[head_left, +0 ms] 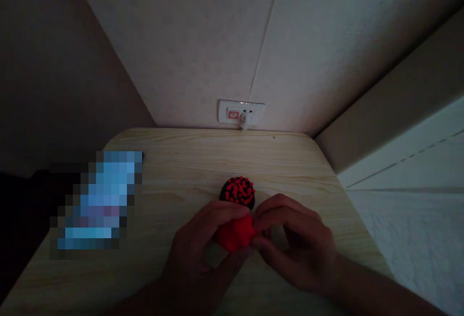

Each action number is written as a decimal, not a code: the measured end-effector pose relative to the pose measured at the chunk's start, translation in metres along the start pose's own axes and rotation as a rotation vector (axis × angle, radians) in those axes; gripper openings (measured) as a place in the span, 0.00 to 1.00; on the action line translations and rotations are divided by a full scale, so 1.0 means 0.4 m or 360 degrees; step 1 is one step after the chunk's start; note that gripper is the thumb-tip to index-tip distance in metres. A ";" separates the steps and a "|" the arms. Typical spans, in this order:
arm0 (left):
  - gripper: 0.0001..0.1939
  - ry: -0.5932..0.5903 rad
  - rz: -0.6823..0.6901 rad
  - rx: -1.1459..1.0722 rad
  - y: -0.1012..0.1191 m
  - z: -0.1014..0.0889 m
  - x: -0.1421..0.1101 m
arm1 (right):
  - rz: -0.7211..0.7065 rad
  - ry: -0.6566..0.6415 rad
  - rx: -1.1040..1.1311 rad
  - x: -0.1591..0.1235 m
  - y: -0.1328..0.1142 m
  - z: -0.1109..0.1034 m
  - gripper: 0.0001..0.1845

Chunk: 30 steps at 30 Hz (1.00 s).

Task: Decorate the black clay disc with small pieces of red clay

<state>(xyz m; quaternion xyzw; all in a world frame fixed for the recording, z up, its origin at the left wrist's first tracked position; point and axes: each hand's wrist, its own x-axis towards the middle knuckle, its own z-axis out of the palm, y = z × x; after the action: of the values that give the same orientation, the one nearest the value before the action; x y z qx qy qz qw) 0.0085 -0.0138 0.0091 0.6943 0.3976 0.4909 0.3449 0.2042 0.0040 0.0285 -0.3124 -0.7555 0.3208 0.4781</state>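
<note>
A lump of red modelling clay is held above the near part of the table. My left hand wraps round it from the left, thumb below and fingers above. From the right, my right hand pinches the clay's right edge between thumb and fingertips. Just beyond the hands sits a rounded black piece covered with small red strips and dots. Its near edge is partly hidden behind my left fingers.
The wooden table stands against a wall with a socket plate and a plug in it. A blurred-out bright blue screen-like object lies at the left. A tiny red crumb rests near the back edge.
</note>
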 end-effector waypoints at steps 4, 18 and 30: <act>0.16 -0.0074 -0.0064 -0.0147 0.005 -0.003 -0.003 | -0.0077 0.0002 -0.0046 0.000 -0.002 -0.004 0.10; 0.09 -0.0223 -0.0033 -0.0082 0.010 -0.005 0.020 | -0.0333 0.0057 -0.0635 0.008 -0.026 0.002 0.10; 0.08 -0.0210 -0.0036 -0.0108 0.013 -0.007 0.018 | -0.0170 -0.0029 -0.0237 0.009 -0.004 -0.001 0.09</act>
<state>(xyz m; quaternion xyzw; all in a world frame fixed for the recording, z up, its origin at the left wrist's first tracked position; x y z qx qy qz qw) 0.0086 -0.0095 0.0174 0.7084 0.3651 0.4533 0.3992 0.2032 0.0059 0.0317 -0.3036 -0.7971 0.2406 0.4631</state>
